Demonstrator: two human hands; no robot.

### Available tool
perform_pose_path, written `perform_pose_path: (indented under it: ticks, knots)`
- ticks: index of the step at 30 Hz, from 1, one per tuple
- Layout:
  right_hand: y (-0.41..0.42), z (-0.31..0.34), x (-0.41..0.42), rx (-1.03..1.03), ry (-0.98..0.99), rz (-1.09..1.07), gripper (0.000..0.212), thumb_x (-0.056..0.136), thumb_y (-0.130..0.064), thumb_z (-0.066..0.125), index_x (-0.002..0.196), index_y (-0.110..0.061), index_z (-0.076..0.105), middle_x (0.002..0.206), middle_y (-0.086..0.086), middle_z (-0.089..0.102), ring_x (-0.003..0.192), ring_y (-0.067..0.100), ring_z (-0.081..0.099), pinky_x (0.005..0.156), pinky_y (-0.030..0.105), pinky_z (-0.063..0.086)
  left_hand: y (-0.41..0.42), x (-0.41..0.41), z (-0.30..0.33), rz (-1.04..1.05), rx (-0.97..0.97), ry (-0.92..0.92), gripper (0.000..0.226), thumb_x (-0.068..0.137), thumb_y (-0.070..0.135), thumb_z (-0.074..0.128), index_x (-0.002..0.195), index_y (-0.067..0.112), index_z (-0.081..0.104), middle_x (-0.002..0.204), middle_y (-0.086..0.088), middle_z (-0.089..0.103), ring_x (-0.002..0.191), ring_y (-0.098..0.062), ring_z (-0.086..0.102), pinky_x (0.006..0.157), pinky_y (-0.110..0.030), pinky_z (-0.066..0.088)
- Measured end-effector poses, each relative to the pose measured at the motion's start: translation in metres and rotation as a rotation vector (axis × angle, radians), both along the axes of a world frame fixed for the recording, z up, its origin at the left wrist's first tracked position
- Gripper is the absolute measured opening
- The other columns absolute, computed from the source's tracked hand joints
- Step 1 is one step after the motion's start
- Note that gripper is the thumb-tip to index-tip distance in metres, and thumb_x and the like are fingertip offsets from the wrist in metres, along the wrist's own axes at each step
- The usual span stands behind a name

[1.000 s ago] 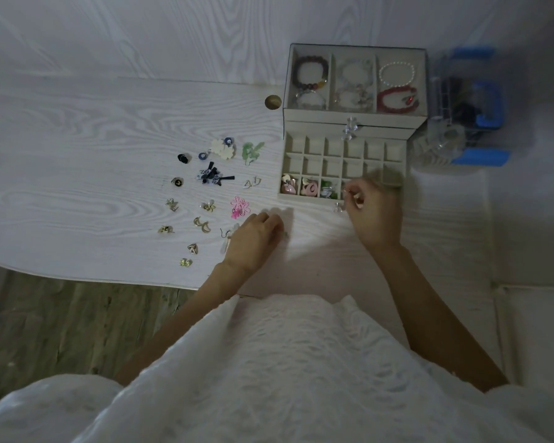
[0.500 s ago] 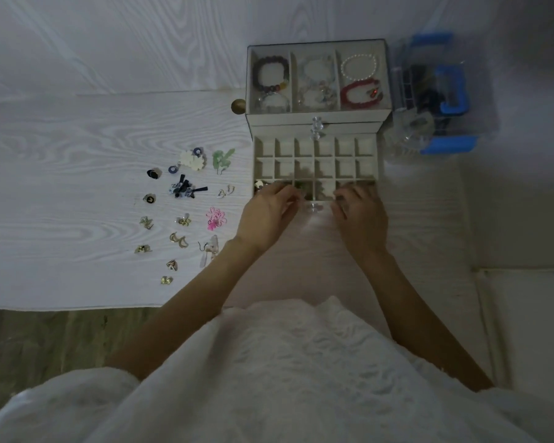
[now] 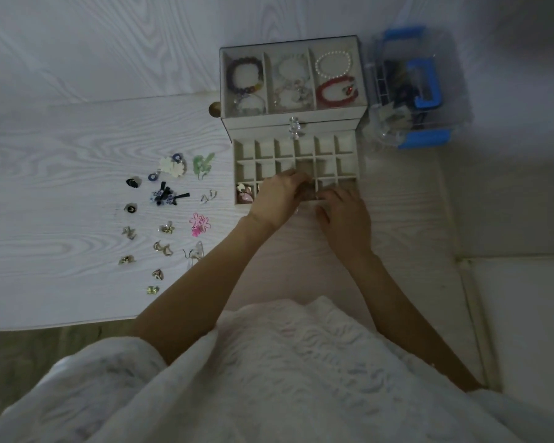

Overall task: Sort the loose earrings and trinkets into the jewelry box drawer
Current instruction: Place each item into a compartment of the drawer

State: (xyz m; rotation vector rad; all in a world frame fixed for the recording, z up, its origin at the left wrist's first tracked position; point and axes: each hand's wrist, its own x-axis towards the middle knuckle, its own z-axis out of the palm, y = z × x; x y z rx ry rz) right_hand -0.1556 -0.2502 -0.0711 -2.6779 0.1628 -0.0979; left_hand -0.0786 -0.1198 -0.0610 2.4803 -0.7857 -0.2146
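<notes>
Both my hands are over the front row of the open drawer, a little right of the middle of the frame. My left hand has its fingers curled down into one of the small cells; I cannot tell if they pinch something, because the hand itself hides it. My right hand rests at the front edge of the drawer with fingers bent, and I cannot see if it holds anything either.

Most of the loose earrings lie on the table at the left of the frame, well apart from the drawer.

In my judgement, the main risk is that a small piece falls into the wrong cell or slips between my fingers. The light is weak, and my hands cover the cells I work in. A pink piece already sits in the front left cell, just beside my left hand, so a careless wrist could disturb it. Pressing on the drawer front could also push it inward.
</notes>
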Motion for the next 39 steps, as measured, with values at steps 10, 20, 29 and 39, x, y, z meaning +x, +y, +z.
perform_pose_path:
  ticks: [10, 20, 29, 39]
  knots:
    - [0.023, 0.012, 0.001, -0.006, -0.178, 0.145, 0.020, 0.083, -0.012, 0.054, 0.099, -0.009, 0.065, 0.092, 0.010, 0.065, 0.086, 0.031, 0.055, 0.077, 0.032, 0.035, 0.074, -0.059, 0.028, 0.168, -0.131, -0.299, 0.018, 0.089, 0.019, 0.054, 0.100, 0.015, 0.068, 0.081, 0.001, 0.069, 0.077, -0.017, 0.060, 0.062, -0.022, 0.041]
    - [0.110, 0.007, -0.010, 0.098, 0.113, 0.639, 0.024, 0.086, -0.007, 0.059, 0.110, -0.010, 0.064, 0.102, 0.008, 0.064, 0.094, 0.028, 0.060, 0.067, 0.035, 0.052, 0.181, -0.124, -0.011, 0.740, 0.032, 0.085, 0.035, 0.079, 0.009, 0.064, 0.114, 0.010, 0.060, 0.103, -0.010, 0.065, 0.090, -0.028, 0.060, 0.076, -0.038, 0.050]
    - [0.177, 0.004, 0.018, 0.040, 0.262, 0.714, 0.027, 0.098, -0.025, 0.036, 0.109, -0.009, 0.055, 0.108, 0.012, 0.057, 0.092, 0.029, 0.054, 0.069, 0.039, 0.042, 0.179, -0.115, -0.019, 0.781, -0.017, 0.132, 0.013, 0.083, 0.014, 0.064, 0.095, 0.008, 0.062, 0.087, -0.010, 0.067, 0.076, -0.028, 0.062, 0.065, -0.029, 0.040]
    - [0.130, -0.009, 0.000, -0.079, 0.060, 0.734, 0.003, 0.082, -0.006, 0.064, 0.080, -0.004, 0.063, 0.084, 0.010, 0.061, 0.078, 0.029, 0.058, 0.048, 0.039, 0.050, 0.178, -0.111, -0.024, 0.620, 0.011, 0.103, 0.015, 0.082, 0.005, 0.059, 0.094, 0.009, 0.066, 0.081, -0.013, 0.058, 0.070, -0.030, 0.057, 0.059, -0.032, 0.043]
